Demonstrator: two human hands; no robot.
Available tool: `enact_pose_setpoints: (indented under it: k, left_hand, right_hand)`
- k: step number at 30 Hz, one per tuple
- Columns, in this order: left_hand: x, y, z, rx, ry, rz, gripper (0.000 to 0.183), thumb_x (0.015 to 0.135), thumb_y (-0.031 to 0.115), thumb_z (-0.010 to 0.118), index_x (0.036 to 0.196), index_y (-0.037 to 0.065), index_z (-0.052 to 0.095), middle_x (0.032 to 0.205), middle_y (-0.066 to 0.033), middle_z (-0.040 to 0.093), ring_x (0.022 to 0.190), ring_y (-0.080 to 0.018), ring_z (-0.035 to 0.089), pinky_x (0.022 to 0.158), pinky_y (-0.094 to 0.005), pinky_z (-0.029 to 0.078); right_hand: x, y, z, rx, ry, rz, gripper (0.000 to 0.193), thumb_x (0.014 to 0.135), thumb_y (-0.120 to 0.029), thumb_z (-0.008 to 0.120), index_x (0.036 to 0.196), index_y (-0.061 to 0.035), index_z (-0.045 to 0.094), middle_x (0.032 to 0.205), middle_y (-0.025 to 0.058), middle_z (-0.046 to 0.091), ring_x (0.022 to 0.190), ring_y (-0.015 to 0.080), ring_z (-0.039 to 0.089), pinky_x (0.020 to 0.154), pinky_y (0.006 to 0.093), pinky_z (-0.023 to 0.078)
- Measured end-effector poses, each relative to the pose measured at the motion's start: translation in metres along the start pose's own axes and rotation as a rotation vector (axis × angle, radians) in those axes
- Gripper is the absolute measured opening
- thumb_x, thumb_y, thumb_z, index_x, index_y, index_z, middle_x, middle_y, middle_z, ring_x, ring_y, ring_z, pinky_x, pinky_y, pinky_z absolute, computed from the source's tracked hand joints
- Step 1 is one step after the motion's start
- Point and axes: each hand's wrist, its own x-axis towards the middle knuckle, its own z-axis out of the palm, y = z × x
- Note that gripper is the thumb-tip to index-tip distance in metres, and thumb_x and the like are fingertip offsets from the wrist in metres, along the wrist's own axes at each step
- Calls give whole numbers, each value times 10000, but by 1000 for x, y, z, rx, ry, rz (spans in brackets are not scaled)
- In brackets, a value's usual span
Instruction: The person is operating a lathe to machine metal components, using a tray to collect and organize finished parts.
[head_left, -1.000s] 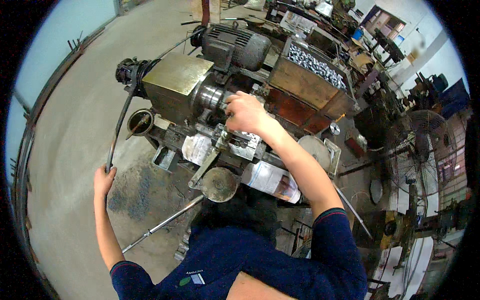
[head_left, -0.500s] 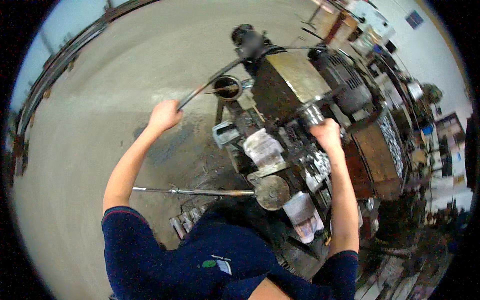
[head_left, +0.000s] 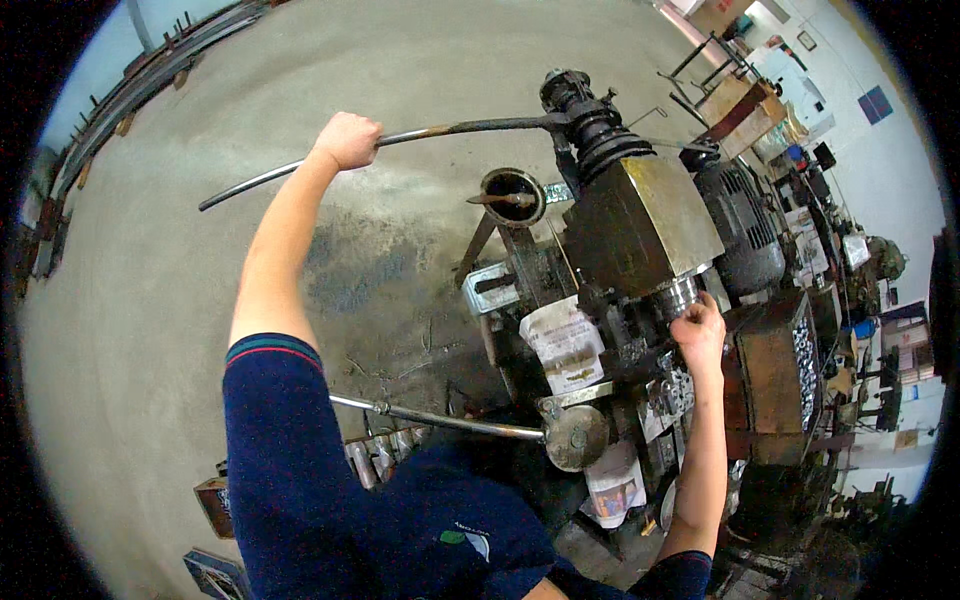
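Note:
My left hand (head_left: 348, 141) is closed around a long metal lever (head_left: 440, 128), whose free end sticks out to the left. At its other end the lever meets the black stepped shaft (head_left: 597, 130) behind a greasy, box-shaped machine head (head_left: 640, 225). A shiny round spindle nose (head_left: 677, 294) comes out of the near side of that head. Right at its front, my right hand (head_left: 700, 330) has its fingers curled together. What those fingers pinch is hidden by the hand.
A ribbed motor (head_left: 742, 225) sits right of the machine head, with a bin of small metal parts (head_left: 805, 375) nearby. Left of the head stands a round pot (head_left: 512, 197) with a stick in it. Nearer, a long bar (head_left: 450, 417) reaches left from a round disc (head_left: 577, 438). Printed paper (head_left: 563, 345) covers part of the machine.
My left hand has swung the lever away from me, so it now lies more nearly crosswise. My right hand stays at the spindle nose. The whole view has shifted.

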Motion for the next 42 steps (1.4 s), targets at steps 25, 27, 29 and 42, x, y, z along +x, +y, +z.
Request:
enact_pose_setpoints:
  k: [25, 27, 29, 42]
  left_hand:
    - [5, 276, 118, -136, -424, 379, 383, 701, 243, 620, 1078, 188, 586, 933, -104, 640, 869, -280, 618, 712, -404, 497]
    - [17, 274, 103, -95, -411, 341, 355, 699, 247, 627, 1052, 210, 610, 928, -86, 642, 866, -275, 617, 712, -408, 495]
    - [9, 266, 119, -126, -309, 324, 322, 704, 263, 633, 1022, 217, 631, 920, -76, 644, 863, -271, 615, 712, -407, 494]
    - [-120, 264, -99, -836, -871, 420, 378, 778, 211, 646, 1099, 26, 568, 944, -137, 645, 852, -202, 617, 730, -343, 484]
  right_hand:
    - [-383, 108, -117, 36, 163, 783, 281, 566, -74, 634, 831, 20, 634, 1066, 191, 585, 948, 355, 579, 815, 349, 459]
    - [-421, 127, -121, -39, 186, 867, 283, 574, -78, 635, 842, 13, 641, 1061, 190, 586, 944, 352, 580, 819, 346, 462]
    - [-459, 152, -116, -155, 227, 956, 313, 594, -99, 609, 891, -6, 646, 1062, 190, 583, 955, 349, 575, 826, 356, 460]
    - [-619, 98, -57, -440, -61, 1299, 256, 615, -182, 636, 796, -17, 560, 698, 216, 589, 726, 393, 595, 631, 455, 487]
